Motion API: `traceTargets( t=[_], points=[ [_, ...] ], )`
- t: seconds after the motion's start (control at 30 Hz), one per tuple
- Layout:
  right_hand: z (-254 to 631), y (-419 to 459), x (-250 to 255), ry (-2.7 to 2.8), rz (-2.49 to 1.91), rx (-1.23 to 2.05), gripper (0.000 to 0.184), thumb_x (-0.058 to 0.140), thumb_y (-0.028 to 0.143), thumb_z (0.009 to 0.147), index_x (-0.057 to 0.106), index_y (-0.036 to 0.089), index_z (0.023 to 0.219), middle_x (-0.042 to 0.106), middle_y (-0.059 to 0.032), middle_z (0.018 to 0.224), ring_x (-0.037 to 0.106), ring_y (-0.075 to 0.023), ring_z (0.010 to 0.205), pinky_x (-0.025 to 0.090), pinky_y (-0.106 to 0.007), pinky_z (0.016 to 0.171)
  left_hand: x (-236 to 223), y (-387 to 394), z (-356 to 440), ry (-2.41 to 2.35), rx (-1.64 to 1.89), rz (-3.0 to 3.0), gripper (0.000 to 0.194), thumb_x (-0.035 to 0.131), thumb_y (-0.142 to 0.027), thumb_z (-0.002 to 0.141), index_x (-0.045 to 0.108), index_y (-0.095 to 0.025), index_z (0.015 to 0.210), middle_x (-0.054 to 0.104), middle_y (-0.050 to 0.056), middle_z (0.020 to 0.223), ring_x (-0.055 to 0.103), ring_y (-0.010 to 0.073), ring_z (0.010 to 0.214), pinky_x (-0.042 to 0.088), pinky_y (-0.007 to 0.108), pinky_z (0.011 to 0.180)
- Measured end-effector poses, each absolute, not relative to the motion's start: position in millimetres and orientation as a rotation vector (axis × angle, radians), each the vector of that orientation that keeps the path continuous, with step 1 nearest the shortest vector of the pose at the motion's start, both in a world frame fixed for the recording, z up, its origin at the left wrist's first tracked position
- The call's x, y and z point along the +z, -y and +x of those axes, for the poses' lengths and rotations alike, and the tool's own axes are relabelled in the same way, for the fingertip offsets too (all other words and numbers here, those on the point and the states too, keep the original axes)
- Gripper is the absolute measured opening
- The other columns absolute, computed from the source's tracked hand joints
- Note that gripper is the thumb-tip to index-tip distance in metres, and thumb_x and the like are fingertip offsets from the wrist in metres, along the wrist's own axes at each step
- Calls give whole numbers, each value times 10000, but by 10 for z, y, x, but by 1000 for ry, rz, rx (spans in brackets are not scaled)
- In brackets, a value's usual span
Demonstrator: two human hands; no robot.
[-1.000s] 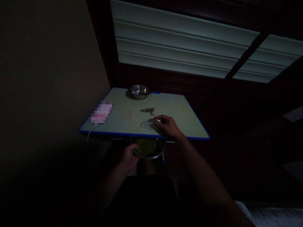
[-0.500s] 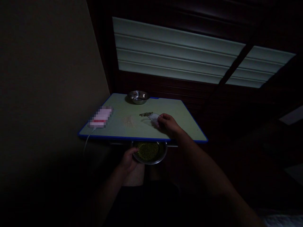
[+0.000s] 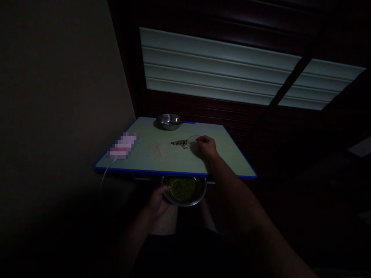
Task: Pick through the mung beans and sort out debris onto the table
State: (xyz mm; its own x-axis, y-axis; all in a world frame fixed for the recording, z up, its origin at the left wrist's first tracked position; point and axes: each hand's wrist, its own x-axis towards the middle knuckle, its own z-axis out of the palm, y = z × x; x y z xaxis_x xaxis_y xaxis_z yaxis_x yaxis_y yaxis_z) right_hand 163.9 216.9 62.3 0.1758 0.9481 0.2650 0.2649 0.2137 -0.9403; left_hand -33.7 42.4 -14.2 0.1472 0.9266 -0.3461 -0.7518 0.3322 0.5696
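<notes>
Below the table's front edge, my left hand (image 3: 159, 198) grips the rim of a metal bowl (image 3: 199, 197), thumb on the inside. Small green beans (image 3: 181, 188), resembling mung beans, lie in it. My right hand (image 3: 207, 146) is closed over the table, pinching a thin, pale, see-through piece with a rounded edge (image 3: 193, 139); its exact kind is unclear in the dim light. Just left of that piece lies a small heap of dark grains (image 3: 180, 143). Farther left, a patch of pale grains (image 3: 156, 150) is spread on the tabletop.
The small pale-green table (image 3: 228, 164) has a blue rim. A second metal bowl (image 3: 170, 122) stands at its back edge. At the left lies a pixelated pink-and-white object (image 3: 123, 146) with a white cable (image 3: 104, 174). A wall and dark louvred panels (image 3: 214, 65) border the table.
My right hand has shifted slightly up and right with the see-through piece. The dark grains beside it now cover a wider area. My left hand still holds the bowl; the view has tilted slightly.
</notes>
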Motion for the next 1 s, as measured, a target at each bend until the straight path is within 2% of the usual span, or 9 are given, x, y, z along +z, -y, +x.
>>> traceTargets(
  t=[0.23,0.57,0.73,1.0],
  points=[
    [1611,-2128,625,1474,-1339,596,162,549,332,637,609,183,617,592,18,596,528,-142,629,406,-268,640,-109,-405,-320,-717,1250,336,492,632,-137,661,694,-153,1149,778,87,948,675,314,1060,441,507,1032],
    [1606,-2118,631,1454,-1361,619,142,538,305,608,604,180,595,537,22,558,488,-139,606,367,-265,591,-93,-411,-303,-776,1247,288,487,612,-107,625,710,-132,1101,780,84,880,702,308,986,467,503,1009],
    [1604,-2115,633,1478,-1348,622,155,533,315,597,608,179,597,554,14,576,498,-142,617,378,-268,603,-91,-414,-299,-753,1231,281,496,594,-98,640,707,-128,1122,781,86,898,709,299,964,472,496,1006],
    [1608,-2072,668,1509,-1409,530,130,517,277,613,598,179,585,543,14,555,490,-138,595,369,-270,591,-157,-417,-324,-724,1236,282,542,597,-93,646,689,-118,1180,778,110,951,692,316,1021,466,491,1013]
  ],
)
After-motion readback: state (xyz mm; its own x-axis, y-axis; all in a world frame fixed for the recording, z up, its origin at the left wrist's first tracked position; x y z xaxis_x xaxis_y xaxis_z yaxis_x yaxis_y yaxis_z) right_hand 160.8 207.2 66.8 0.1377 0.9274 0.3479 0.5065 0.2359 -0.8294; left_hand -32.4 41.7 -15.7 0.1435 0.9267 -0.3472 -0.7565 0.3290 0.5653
